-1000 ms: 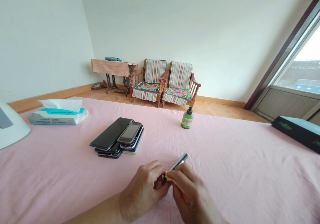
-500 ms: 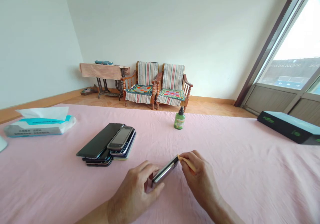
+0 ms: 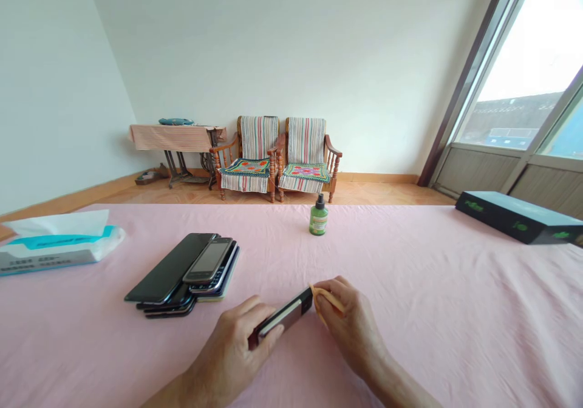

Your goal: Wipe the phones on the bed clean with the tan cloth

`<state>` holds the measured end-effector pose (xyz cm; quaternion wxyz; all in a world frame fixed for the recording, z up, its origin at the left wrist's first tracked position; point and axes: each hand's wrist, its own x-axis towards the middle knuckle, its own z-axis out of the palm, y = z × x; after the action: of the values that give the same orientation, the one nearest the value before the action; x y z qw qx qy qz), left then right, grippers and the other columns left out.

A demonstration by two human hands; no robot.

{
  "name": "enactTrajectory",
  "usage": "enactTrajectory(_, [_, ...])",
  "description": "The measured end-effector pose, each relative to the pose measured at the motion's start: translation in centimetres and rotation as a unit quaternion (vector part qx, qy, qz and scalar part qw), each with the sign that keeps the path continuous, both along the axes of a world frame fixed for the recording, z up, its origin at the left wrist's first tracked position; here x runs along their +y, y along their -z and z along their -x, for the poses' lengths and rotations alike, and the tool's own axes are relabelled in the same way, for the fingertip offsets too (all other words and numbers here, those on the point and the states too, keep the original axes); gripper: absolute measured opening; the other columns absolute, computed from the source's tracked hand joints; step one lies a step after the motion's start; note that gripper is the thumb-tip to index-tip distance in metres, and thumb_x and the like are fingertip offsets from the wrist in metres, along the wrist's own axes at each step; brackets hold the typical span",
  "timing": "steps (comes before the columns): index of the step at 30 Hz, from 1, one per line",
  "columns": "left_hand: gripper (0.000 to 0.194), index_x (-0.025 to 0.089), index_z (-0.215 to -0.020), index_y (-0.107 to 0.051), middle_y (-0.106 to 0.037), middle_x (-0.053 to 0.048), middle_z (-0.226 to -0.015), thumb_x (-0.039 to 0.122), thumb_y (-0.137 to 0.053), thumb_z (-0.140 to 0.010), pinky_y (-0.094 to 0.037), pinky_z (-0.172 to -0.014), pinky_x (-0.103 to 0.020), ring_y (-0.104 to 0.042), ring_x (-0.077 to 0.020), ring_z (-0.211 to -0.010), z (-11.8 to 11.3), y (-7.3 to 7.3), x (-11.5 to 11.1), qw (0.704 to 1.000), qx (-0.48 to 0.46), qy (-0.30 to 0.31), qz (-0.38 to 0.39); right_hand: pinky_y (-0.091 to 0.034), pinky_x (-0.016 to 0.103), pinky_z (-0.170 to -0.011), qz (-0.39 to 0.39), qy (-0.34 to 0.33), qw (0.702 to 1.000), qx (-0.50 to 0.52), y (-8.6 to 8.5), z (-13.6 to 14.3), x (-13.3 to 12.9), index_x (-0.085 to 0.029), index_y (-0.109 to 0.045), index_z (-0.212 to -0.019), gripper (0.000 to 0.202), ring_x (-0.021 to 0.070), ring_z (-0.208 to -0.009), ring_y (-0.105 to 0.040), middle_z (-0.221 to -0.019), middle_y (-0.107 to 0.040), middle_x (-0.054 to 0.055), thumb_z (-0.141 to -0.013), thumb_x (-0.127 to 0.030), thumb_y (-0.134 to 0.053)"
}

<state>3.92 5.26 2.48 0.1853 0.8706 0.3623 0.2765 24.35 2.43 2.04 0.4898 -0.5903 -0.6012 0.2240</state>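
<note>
A slim dark phone with a silvery edge [image 3: 286, 316] is tilted above the pink cloth, its near end gripped between the thumb and fingers of my left hand [image 3: 237, 347]. My right hand [image 3: 348, 320] pinches a folded yellow-orange cloth [image 3: 331, 300], and the cloth's tip touches the phone's far end. To the left lies a stack of several phones, with a large black phone [image 3: 175, 268] and a smaller grey phone [image 3: 208, 261] on top. A green bottle with a black top [image 3: 318, 217] stands upright beyond my hands.
Pink cloth [image 3: 410, 311] covers the table. A tissue pack [image 3: 59, 247] lies at the left, and a black box [image 3: 519, 217] sits at the far right. Two wooden chairs [image 3: 303, 153] and a cloth-covered stand [image 3: 173, 138] are by the wall.
The view has shifted a little to the right. In my left hand the phone has rolled, so more of its broad face shows. The yellow-orange cloth remains at its far end.
</note>
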Motion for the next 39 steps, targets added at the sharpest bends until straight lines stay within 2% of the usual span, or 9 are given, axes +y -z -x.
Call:
enactTrajectory(6, [0.014,0.019,-0.084,-0.065,-0.057,0.0,-0.07,0.02,-0.051,-0.088,-0.04,-0.058,-0.022,-0.056,-0.0142,-0.064,-0.1,-0.2,-0.2,1.0,0.025,-0.01,-0.001,-0.039,0.025,-0.062,0.004,-0.016,0.99,-0.142,0.6,-0.5,0.5,-0.019,-0.065,-0.058,0.029,0.0126,-0.06,-0.056,-0.063,-0.057,-0.001,-0.076,-0.005,-0.049])
enactTrajectory(9, [0.014,0.019,-0.081,-0.064,-0.056,0.0,-0.069,0.022,-0.052,-0.088,-0.039,-0.057,-0.022,-0.055,-0.0139,-0.061,-0.1,-0.1,-0.1,1.0,0.014,-0.022,-0.001,-0.039,0.025,-0.062,0.006,-0.014,0.991,-0.134,0.3,-0.5,0.3,-0.02,-0.067,-0.061,0.028,0.0132,-0.061,-0.056,-0.065,-0.058,0.0,-0.077,-0.006,-0.048])
enactTrajectory(13, [0.025,0.018,-0.072,-0.06,-0.052,0.001,-0.064,0.031,-0.051,-0.09,-0.036,-0.053,-0.022,-0.051,-0.0131,-0.057,-0.1,0.2,0.0,0.999,-0.033,-0.043,-0.001,-0.04,0.025,-0.06,0.013,-0.022,1.0,-0.01,-0.6,-0.2,0.0,-0.018,-0.069,-0.072,0.023,0.0143,-0.065,-0.057,-0.073,-0.059,0.002,-0.083,-0.016,-0.049])
enactTrajectory(16, [0.025,0.017,-0.081,-0.061,-0.054,0.0,-0.068,0.037,-0.049,-0.092,-0.039,-0.056,-0.022,-0.052,-0.014,-0.061,0.0,0.3,0.2,0.995,-0.084,-0.032,0.032,-0.041,0.025,-0.061,0.029,-0.038,0.99,0.132,-1.3,-0.1,-0.1,-0.015,-0.07,-0.085,0.02,0.0151,-0.069,-0.057,-0.077,-0.061,0.004,-0.084,-0.029,-0.055])
enactTrajectory(20, [0.024,0.017,-0.092,-0.06,-0.056,-0.001,-0.073,0.039,-0.049,-0.091,-0.042,-0.06,-0.022,-0.054,-0.015,-0.065,0.0,0.4,0.4,0.99,-0.127,-0.013,0.061,-0.037,0.021,-0.052,0.097,-0.088,0.935,0.331,-2.1,-0.2,-0.5,-0.014,-0.067,-0.098,0.037,0.0105,-0.058,-0.05,-0.074,-0.058,0.002,-0.079,-0.046,-0.063])
enactTrajectory(23, [0.021,0.019,-0.092,-0.06,-0.059,-0.001,-0.075,0.037,-0.05,-0.091,-0.043,-0.063,-0.022,-0.056,-0.0157,-0.069,-0.1,0.4,0.4,0.989,-0.133,-0.009,0.059,-0.037,0.02,-0.051,0.099,-0.129,0.906,0.391,-2.6,0.0,-1.0,-0.018,-0.067,-0.101,0.039,0.0089,-0.057,-0.049,-0.075,-0.058,0.001,-0.078,-0.049,-0.065])
enactTrajectory(27, [0.016,0.022,-0.099,-0.061,-0.064,0.0,-0.083,0.033,-0.052,-0.092,-0.045,-0.071,-0.024,-0.059,-0.0164,-0.078,-0.2,0.3,0.3,0.99,-0.135,-0.007,0.051,-0.042,0.021,-0.056,0.051,-0.147,0.931,0.331,-2.8,0.5,-2.0,-0.021,-0.069,-0.097,0.031,0.0126,-0.066,-0.054,-0.081,-0.062,0.003,-0.077,-0.044,-0.067])
enactTrajectory(31, [0.016,0.023,-0.102,-0.062,-0.065,-0.001,-0.085,0.033,-0.054,-0.091,-0.045,-0.071,-0.025,-0.058,-0.0166,-0.079,-0.2,0.3,0.3,0.993,-0.114,-0.009,0.032,-0.043,0.021,-0.058,-0.001,-0.135,0.949,0.286,-2.6,1.1,-2.4,-0.025,-0.07,-0.097,0.024,0.0132,-0.068,-0.055,-0.08,-0.062,0.002,-0.081,-0.041,-0.064])
enactTrajectory(39, [0.017,0.02,-0.091,-0.064,-0.063,-0.001,-0.079,0.034,-0.055,-0.091,-0.043,-0.067,-0.025,-0.056,-0.0163,-0.073,-0.3,0.3,0.2,0.995,-0.084,-0.005,0.058,-0.046,0.022,-0.064,-0.014,-0.132,0.962,0.237,-2.3,0.6,-1.9,-0.025,-0.07,-0.098,0.022,0.0144,-0.074,-0.059,-0.083,-0.063,0.002,-0.084,-0.039,-0.061])
